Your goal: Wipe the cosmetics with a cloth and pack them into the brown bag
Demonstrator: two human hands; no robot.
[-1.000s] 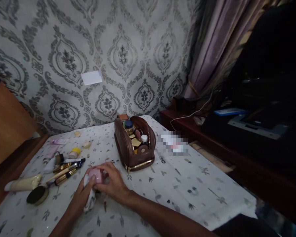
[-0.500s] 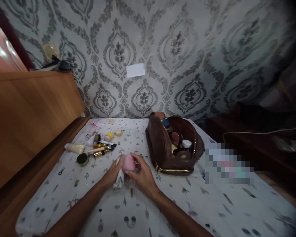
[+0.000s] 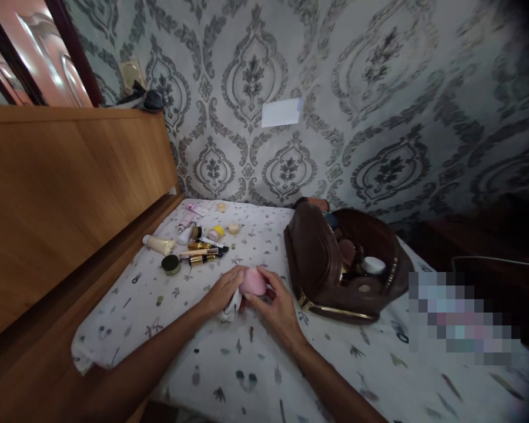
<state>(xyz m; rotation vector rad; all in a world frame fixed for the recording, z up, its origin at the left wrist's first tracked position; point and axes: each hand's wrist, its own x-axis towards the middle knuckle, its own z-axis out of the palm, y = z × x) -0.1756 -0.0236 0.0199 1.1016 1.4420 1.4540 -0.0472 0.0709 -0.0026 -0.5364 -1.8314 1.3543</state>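
Evidently the work sits partway along: the pink container [image 3: 253, 283] is off the printed cover [image 3: 264, 359], held between both hands near the open brown bag [image 3: 309, 249]. The right hand [image 3: 278, 302] has its fingers clamped on the container's side, while the left hand [image 3: 223, 291] has its fingers closed on a bunched white cloth [image 3: 232, 308] against the other side. Well to the left lie a cream tube [image 3: 158, 244], a dark round jar [image 3: 171, 264] and a yellow-topped jar [image 3: 216, 232], all out of the bag; a white-topped item [image 3: 373, 266] is among several inside it, apparently untouched. Whether the container's wiping is finished, I cannot tell.
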